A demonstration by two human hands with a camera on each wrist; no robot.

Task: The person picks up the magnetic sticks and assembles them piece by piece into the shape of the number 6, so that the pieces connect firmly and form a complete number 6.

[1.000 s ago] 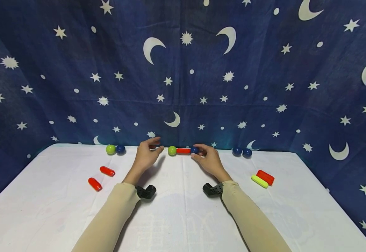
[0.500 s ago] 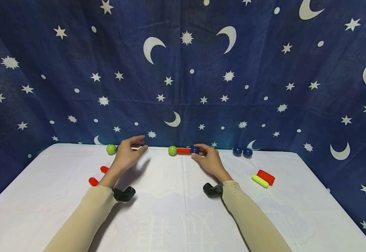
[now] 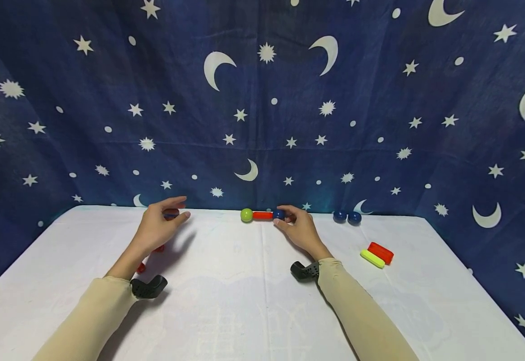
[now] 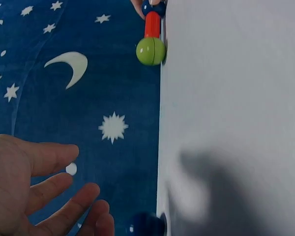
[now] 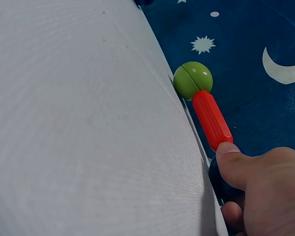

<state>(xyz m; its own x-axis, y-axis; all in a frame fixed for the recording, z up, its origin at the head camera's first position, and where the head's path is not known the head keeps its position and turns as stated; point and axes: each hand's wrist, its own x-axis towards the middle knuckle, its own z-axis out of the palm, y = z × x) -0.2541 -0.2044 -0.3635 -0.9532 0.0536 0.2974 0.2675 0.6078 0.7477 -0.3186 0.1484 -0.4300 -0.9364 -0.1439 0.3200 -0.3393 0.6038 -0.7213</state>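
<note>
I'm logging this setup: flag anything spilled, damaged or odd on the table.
Nothing stands out: no spill or damage shows; the green ball, red rod and blue ball line up. The left hand and wrist partly hide two red pieces.

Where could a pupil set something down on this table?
Bare: the white cloth between the sleeves, and the back strip between left hand and green ball. Crowded: that ball, red stick and blue ball by the right hand; red pieces near the left hand.

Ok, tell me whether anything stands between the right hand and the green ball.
Yes: the dark blue ball that the right hand grips, then the grooved red stick, whose far end meets the green ball.
</note>
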